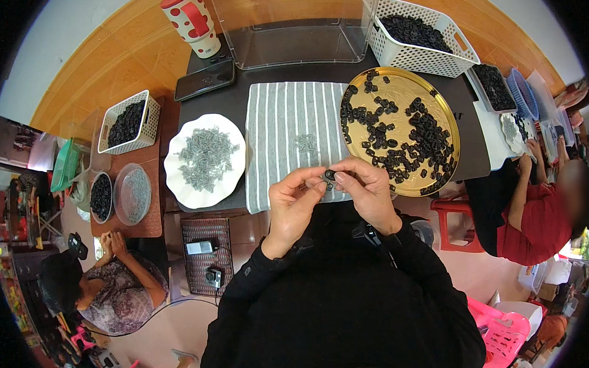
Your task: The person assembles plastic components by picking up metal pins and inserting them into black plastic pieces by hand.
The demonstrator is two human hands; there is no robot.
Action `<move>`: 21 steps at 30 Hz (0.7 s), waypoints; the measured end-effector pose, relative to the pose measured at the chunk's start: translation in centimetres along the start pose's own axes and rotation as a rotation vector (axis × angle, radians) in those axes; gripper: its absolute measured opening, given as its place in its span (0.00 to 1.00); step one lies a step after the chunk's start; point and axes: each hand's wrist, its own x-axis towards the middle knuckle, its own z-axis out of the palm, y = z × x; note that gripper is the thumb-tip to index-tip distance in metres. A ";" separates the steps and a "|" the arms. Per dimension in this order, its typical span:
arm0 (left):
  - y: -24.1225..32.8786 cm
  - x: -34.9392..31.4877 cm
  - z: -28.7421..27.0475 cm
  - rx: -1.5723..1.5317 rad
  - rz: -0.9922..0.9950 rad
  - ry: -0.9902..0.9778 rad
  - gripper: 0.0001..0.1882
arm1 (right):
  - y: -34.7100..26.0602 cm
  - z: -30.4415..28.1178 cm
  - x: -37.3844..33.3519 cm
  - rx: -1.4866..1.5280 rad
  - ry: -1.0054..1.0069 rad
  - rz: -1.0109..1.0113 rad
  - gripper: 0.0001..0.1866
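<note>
My left hand (294, 200) and my right hand (367, 187) meet over the near edge of a grey striped cloth (285, 125). Between their fingertips they pinch a small black part (330, 176). To the right lies a round gold tray (446, 121) scattered with several black parts. To the left stands a white scalloped plate (176, 182) heaped with small grey screws (208, 158). A few screws (306, 143) lie on the cloth just beyond my fingers.
A clear plastic box (295, 42) and a white basket of black parts (419, 37) stand at the back. A phone (204, 79) and a red-spotted cup (192, 21) sit at back left. Two other people work at side tables, left and right.
</note>
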 end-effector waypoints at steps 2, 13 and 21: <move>-0.2 -0.1 0.0 0.003 -0.007 -0.005 0.14 | 0.1 0.2 -0.1 -0.002 0.027 -0.028 0.07; -0.8 -0.3 0.5 -0.023 0.034 0.058 0.14 | 0.1 0.3 -0.2 -0.067 0.024 -0.071 0.07; -0.9 -0.3 0.0 -0.093 0.016 -0.039 0.16 | 0.0 -0.8 -0.2 -0.120 -0.097 -0.107 0.11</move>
